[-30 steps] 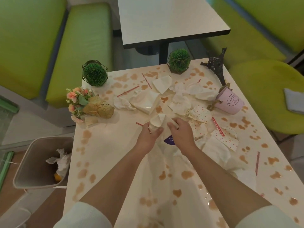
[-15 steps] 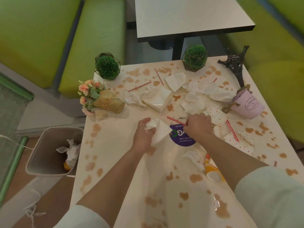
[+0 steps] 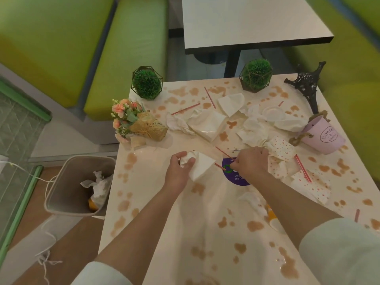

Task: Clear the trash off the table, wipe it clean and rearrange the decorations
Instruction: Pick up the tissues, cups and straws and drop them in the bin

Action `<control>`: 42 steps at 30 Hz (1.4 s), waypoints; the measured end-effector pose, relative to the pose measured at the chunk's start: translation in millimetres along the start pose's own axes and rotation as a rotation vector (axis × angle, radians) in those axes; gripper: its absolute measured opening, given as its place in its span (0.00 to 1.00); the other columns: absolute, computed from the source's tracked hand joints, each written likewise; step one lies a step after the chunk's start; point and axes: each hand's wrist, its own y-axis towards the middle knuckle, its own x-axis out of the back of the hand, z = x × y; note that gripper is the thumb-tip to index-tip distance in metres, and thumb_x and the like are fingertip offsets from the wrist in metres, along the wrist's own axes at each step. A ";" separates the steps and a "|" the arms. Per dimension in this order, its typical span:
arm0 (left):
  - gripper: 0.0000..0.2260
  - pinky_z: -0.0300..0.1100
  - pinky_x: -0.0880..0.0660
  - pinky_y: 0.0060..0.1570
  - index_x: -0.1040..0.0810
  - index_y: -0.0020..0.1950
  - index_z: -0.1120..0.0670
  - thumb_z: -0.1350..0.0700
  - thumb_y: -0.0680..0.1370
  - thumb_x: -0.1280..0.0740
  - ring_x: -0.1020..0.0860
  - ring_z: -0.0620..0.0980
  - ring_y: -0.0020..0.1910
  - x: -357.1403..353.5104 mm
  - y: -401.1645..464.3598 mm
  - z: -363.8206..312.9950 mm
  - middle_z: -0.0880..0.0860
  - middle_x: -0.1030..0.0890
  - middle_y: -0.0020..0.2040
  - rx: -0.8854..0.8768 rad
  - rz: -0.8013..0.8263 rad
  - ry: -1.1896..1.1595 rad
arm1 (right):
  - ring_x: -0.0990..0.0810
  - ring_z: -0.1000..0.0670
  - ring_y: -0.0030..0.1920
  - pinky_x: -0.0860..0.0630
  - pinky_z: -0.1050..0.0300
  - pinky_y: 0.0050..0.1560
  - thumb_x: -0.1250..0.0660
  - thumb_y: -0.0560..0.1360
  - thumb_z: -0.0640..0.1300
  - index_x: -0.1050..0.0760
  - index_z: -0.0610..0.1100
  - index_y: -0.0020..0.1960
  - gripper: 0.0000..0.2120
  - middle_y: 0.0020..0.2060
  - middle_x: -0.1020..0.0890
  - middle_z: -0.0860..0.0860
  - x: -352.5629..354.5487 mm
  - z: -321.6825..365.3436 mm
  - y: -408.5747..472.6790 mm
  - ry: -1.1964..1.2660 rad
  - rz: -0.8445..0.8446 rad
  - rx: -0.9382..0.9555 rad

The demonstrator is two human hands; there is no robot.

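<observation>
The person's left hand has its fingers curled tight around a crumpled napkin, whose loose white corner sticks out to the right of the thumb. The right hand reaches down onto the table with fingers bent narrow, pinching at a red straw that lies between the two hands, just over a purple sticker. Whether the straw is fully gripped cannot be told.

Nearer than the fingers, brown spills dot the pale tabletop, and a small orange and white cup lies under the right forearm. To the right of the right hand lie dotted paper cups and another red straw.

Left of the left hand, off the table edge, stands a bin with tissues in it.

Beyond the fingers lies a heap of white napkins with thin straws among them. Further left is a flower bouquet on its side; further right, a pink bucket tipped over.

At the far edge stand two green plant balls in wire frames, and a dark tower model at the far right corner.
</observation>
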 end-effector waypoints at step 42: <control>0.08 0.44 0.28 0.51 0.23 0.53 0.50 0.48 0.79 0.35 0.21 0.51 0.54 351.6 16.4 97.4 0.50 0.18 0.54 0.130 -0.157 0.224 | 0.20 0.49 0.48 0.28 0.65 0.40 0.35 0.78 0.41 0.23 0.42 0.64 0.15 0.57 0.18 0.46 -36.3 419.1 -141.8 0.901 0.290 -0.006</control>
